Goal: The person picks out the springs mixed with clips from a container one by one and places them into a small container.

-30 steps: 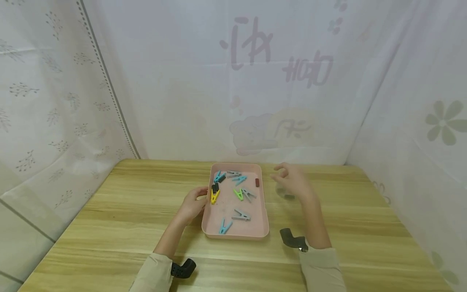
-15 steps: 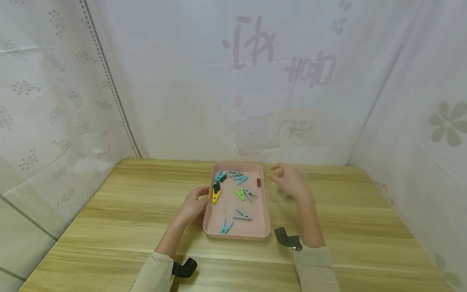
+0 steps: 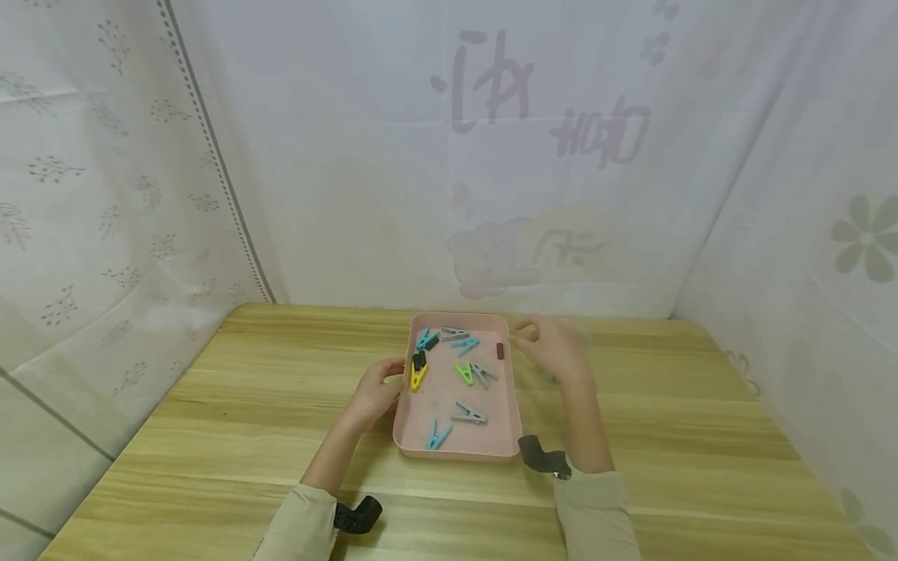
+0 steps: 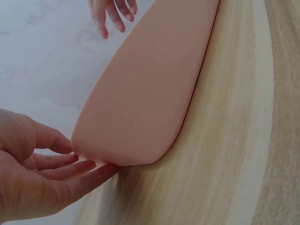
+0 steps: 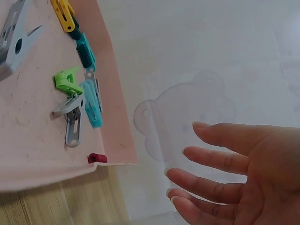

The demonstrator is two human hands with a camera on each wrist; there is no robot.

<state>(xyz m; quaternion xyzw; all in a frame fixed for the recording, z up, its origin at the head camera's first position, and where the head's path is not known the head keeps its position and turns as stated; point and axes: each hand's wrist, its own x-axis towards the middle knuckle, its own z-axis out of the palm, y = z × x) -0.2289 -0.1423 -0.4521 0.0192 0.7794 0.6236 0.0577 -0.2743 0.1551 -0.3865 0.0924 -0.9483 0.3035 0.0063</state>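
A pink tray (image 3: 440,405) lies on the table with several clothespins in it. Blue clothespins (image 3: 438,436), grey ones (image 3: 468,414), a green clothespin (image 3: 464,374) and a yellow clothespin (image 3: 418,377) are spread about inside. Small black pieces (image 3: 419,360) sit near the left wall, and a small dark red piece (image 3: 500,351) near the right wall. My left hand (image 3: 375,393) touches the tray's outer left side with its fingertips, as the left wrist view shows. Just right of the tray's far right corner hovers my right hand (image 3: 554,347), fingers loosely spread and holding nothing.
A wooden table (image 3: 231,436) carries the tray. Behind and at both sides hang pale printed curtains (image 3: 351,156). Something faint and see-through, too unclear to name, lies by my right hand. A black wrist mount (image 3: 358,516) juts from each cuff.
My right hand has moved left, closer to the tray's right edge. My left hand stays at the tray's left side, and the clothespins have kept their places in the tray.
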